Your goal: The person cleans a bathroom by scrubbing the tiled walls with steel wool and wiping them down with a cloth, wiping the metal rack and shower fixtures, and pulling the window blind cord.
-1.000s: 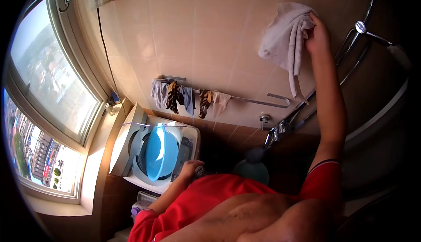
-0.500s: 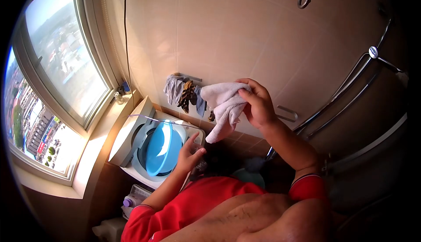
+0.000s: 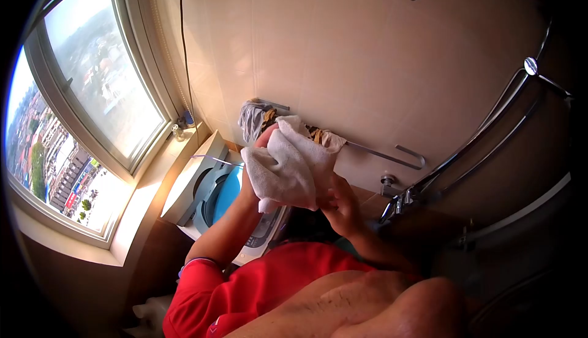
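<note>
A white towel (image 3: pixel 288 169) hangs bunched and folded in front of my body, above the washing machine. My left hand (image 3: pixel 264 137) is at its upper left edge, mostly covered by the cloth, with a few fingers showing closed on it. At the lower right edge, my right hand (image 3: pixel 340 206) has its fingers curled against the towel. Behind the towel, small cloths (image 3: pixel 252 119) hang on a wall rail (image 3: pixel 383 155), partly hidden.
The washing machine (image 3: pixel 193 182) holds a blue basin (image 3: pixel 228 196), half hidden by my left arm. A window (image 3: pixel 101 74) and its sill are at the left. To the right are a tap (image 3: pixel 399 203) and chrome shower pipes (image 3: pixel 490 142).
The towel has moved down and left with my right hand, away from the upper wall. My left hand has risen from beside the washing machine to the towel and closed on it.
</note>
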Tool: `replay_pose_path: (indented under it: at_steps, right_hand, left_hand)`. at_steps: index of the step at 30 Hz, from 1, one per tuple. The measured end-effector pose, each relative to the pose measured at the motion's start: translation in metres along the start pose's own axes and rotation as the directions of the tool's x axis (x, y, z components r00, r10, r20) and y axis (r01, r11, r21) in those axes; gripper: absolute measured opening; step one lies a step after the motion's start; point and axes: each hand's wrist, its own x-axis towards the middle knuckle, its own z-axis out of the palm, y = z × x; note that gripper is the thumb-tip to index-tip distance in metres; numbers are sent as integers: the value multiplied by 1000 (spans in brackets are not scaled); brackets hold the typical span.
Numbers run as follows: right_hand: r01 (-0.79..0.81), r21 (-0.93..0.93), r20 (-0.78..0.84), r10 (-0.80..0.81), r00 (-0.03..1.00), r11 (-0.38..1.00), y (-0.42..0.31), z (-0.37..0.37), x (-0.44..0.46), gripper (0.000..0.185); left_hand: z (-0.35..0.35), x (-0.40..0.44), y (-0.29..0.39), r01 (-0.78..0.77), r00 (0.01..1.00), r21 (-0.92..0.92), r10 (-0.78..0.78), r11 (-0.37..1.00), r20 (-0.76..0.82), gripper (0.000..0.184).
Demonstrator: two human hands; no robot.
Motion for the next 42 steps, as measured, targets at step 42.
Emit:
replay_pose_path:
  at_steps: [42]
  right_hand:
    - [-579, -91, 318, 575, 754, 810, 88, -9, -83, 21]
  left_hand:
    - [16, 224, 260, -379, 199, 897, 926, -230, 321, 19]
